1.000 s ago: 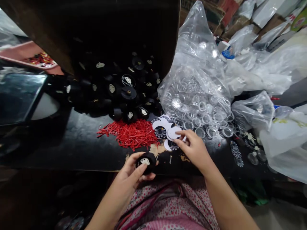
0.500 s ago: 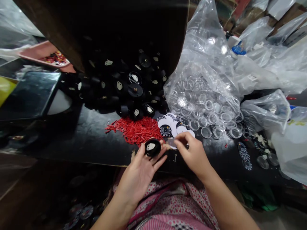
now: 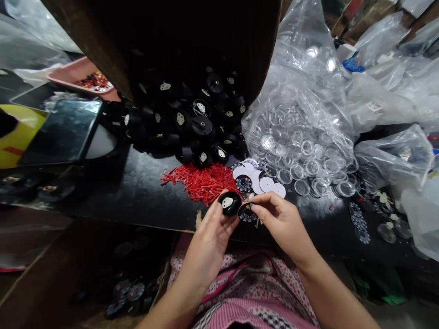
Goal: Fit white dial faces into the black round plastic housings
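Holding round black plastic housing, face up, in left hand grip; right hand pinching printed black dial disc, lying flat at housing's 3 o'clock.

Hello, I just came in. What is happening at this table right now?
A person sits at a dark table. The left hand holds a round black part; the right hand holds a small printed disc right beside it. Behind the hands lie a heap of thin red pieces, more discs, a pile of black parts, and a plastic bag of clear rings.
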Available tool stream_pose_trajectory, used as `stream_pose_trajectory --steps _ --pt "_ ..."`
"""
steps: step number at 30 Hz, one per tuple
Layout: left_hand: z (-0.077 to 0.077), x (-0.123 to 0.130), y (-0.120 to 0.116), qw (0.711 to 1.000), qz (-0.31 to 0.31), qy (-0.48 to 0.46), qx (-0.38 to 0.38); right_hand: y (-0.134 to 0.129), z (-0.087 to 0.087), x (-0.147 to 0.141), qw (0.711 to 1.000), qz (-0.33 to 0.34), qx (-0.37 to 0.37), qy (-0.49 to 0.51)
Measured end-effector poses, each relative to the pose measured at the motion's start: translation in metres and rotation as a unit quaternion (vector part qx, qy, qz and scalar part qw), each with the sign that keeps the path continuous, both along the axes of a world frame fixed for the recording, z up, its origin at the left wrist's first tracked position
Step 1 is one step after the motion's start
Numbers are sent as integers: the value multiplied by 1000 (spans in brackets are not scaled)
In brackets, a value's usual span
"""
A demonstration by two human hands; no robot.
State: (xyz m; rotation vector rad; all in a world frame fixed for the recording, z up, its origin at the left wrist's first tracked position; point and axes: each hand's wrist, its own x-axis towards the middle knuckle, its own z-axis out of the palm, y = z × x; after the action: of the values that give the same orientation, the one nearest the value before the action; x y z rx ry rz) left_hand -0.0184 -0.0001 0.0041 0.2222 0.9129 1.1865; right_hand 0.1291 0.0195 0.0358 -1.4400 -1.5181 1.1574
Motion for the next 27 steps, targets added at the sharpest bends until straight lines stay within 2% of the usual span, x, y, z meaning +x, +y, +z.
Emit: stream_pose_trajectory --steps 4,7,12,15,18,22,27 --pt "3 5 -7 999 -25 20 25 3 5 -9 998 8 56 -41" --pt "-2 3 -11 996 -50 68 27 5 4 -10 998 -11 26 -52" --pt "-12 -5 -13 985 -106 124 54 4 4 -4 998 5 17 -56" --pt "-11 -6 -12 987 -107 105 61 3 5 -2 997 0 5 -76" --pt "-9 -4 -12 990 -102 82 52 0 4 -1 996 21 -29 -77" --pt "-11 -1 -13 985 -117 121 47 -7 2 1 996 41 -66 -53" --pt "-11 -6 -16 971 -140 173 92 -14 1 2 995 56 0 -80"
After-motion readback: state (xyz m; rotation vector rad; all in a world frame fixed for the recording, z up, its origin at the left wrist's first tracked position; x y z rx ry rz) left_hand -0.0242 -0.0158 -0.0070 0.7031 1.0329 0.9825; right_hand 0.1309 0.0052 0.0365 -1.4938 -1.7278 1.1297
